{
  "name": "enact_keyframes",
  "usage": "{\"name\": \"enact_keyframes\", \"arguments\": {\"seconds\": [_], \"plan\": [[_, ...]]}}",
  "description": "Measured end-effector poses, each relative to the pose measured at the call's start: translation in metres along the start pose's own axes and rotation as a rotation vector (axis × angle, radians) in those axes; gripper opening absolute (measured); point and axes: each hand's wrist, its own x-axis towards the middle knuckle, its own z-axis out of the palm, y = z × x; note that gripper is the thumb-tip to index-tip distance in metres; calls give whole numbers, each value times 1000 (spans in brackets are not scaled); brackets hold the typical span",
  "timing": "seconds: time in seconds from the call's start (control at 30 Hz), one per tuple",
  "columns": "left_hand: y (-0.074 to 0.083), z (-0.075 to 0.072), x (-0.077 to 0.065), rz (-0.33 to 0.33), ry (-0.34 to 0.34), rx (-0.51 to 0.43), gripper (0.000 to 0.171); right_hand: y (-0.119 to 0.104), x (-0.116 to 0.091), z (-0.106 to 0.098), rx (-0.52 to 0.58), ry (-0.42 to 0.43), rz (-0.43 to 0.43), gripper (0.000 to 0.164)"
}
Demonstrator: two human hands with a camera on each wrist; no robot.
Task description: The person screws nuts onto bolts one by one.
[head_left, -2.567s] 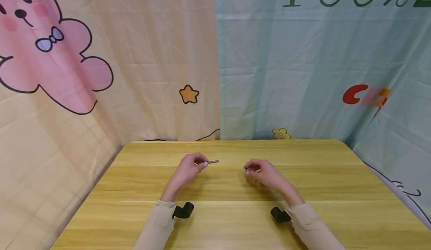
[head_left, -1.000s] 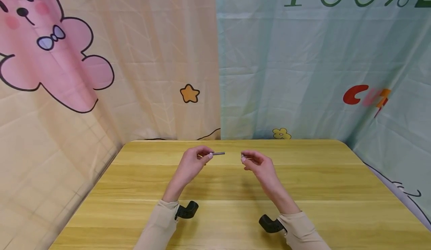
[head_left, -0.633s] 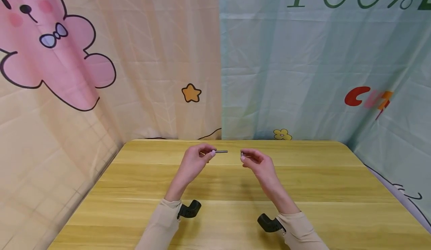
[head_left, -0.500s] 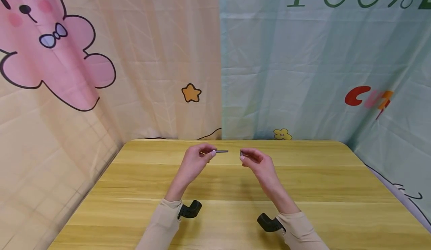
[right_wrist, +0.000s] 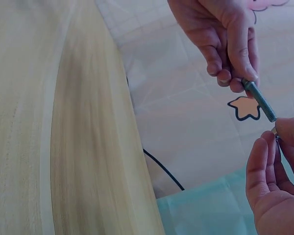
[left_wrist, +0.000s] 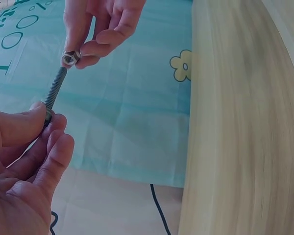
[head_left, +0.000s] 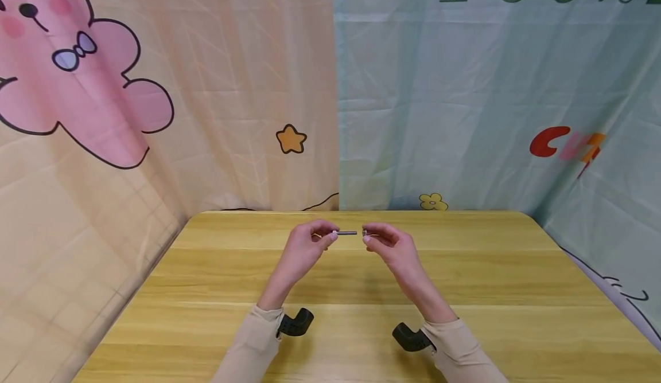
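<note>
My left hand (head_left: 306, 249) pinches a grey threaded bolt (left_wrist: 55, 89) at its head end, between thumb and fingers. The bolt's shank (head_left: 348, 233) lies level and points to the right. A small shiny hex nut (left_wrist: 70, 58) sits between the thumb and fingertips of my right hand (head_left: 395, 250), its hole facing the bolt's tip. In the head view a narrow gap shows between tip and nut. The right wrist view has the bolt (right_wrist: 261, 102) running down to the right fingertips, where the nut (right_wrist: 275, 131) is mostly hidden. Both hands are raised above the wooden table.
The wooden table (head_left: 330, 337) spreads below both hands. Printed curtains (head_left: 310, 85) hang behind it and at both sides. A black wrist camera sits on the left wrist (head_left: 296, 322) and another black camera (head_left: 410, 337) on the right.
Both hands have risen away from the person and drawn together, the left moving right and the right moving left. The gap between bolt tip and nut has narrowed. Both grips stay.
</note>
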Motion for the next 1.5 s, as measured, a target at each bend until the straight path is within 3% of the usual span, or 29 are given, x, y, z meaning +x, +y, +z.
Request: {"name": "enact_keyframes", "arguments": {"seconds": [0.5, 0.8, 1.07, 1.23, 1.5], "plan": [[3, 3, -3, 8, -35, -19, 14, -3, -4, 1, -40, -40, -52, 27], [-2, 2, -2, -2, -42, -82, 10, 1, -2, 0, -109, -52, -156, 26], [9, -1, -4, -38, -71, -172, 11, 5, -3, -2, -110, -56, -208, 24], [28, -7, -9, -53, -86, -204, 13, 5, -3, -3, -84, -63, -219, 24], [26, -5, -8, -45, -70, -214, 12, 2, -4, -2, -30, -62, -195, 24]]}}
